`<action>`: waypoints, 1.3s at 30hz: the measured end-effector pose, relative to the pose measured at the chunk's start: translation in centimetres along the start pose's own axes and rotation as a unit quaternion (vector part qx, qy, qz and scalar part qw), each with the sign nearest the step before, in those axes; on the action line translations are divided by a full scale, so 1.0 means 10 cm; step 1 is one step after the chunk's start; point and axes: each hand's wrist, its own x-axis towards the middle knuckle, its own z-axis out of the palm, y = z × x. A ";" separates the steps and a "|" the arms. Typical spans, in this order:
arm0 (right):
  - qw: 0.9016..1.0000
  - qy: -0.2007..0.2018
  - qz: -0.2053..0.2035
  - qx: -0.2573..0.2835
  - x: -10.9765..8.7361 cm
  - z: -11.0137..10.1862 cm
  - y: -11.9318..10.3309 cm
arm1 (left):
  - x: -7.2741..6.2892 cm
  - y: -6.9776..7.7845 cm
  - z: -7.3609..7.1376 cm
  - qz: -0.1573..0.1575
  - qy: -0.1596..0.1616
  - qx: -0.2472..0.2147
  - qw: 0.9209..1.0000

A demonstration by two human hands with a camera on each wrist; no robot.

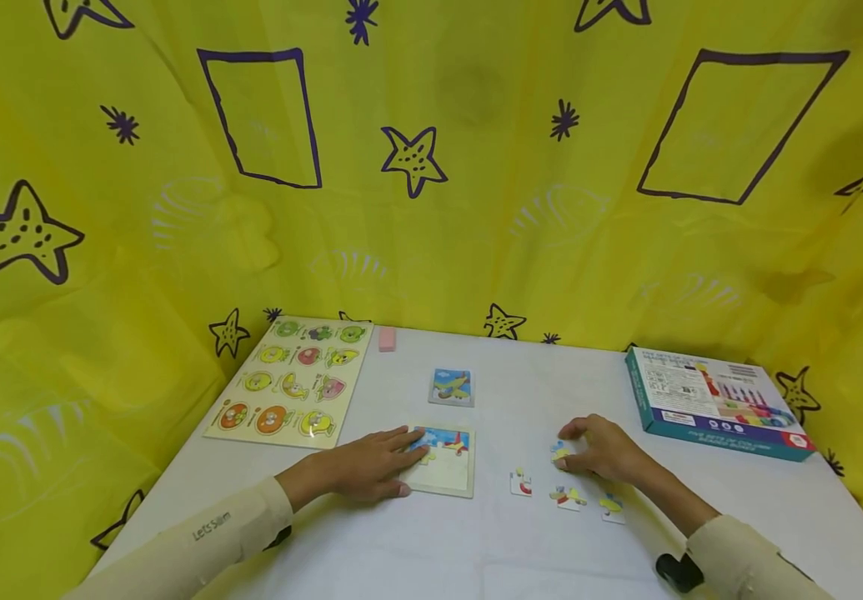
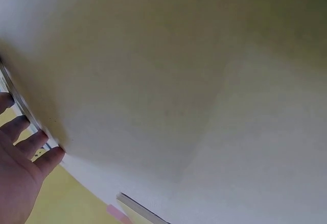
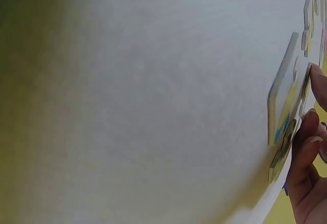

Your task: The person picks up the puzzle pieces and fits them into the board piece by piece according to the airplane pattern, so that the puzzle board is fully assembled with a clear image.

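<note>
My left hand (image 1: 374, 465) lies over the left side of a wooden puzzle tray (image 1: 449, 475), its fingers extended across the tray's edge. Assembled pieces with blue sky and a red shape (image 1: 455, 443) fill the tray's upper part; the lower part shows bare board. To the right, my right hand (image 1: 602, 448) pinches a jigsaw piece (image 1: 558, 452) with yellow and blue print between thumb and fingers, low over the table. Three more pieces lie near it: one with a red curve (image 1: 521, 482), a multicoloured one (image 1: 568, 498) and a yellow one (image 1: 611, 507).
Above the tray lies a small picture puzzle of an airplane (image 1: 451, 387). A fruit puzzle board (image 1: 292, 379) is at the left, beside a pink block (image 1: 387, 338). At the right stands a flat teal-edged box (image 1: 716, 400). A yellow patterned curtain (image 1: 469, 250) hangs behind the white table.
</note>
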 end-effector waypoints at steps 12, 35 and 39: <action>1.000 0.005 -0.014 -0.001 -0.02 0.03 -0.01 | 0.01 0.01 0.01 -0.002 0.007 0.004 1.000; 0.993 -0.022 -0.079 0.089 -0.07 0.06 -0.04 | 0.02 0.03 0.01 -0.014 -0.006 0.004 1.000; 0.987 -0.038 -0.084 0.129 -0.05 0.09 -0.06 | 0.02 0.02 0.01 -0.015 -0.010 0.004 1.000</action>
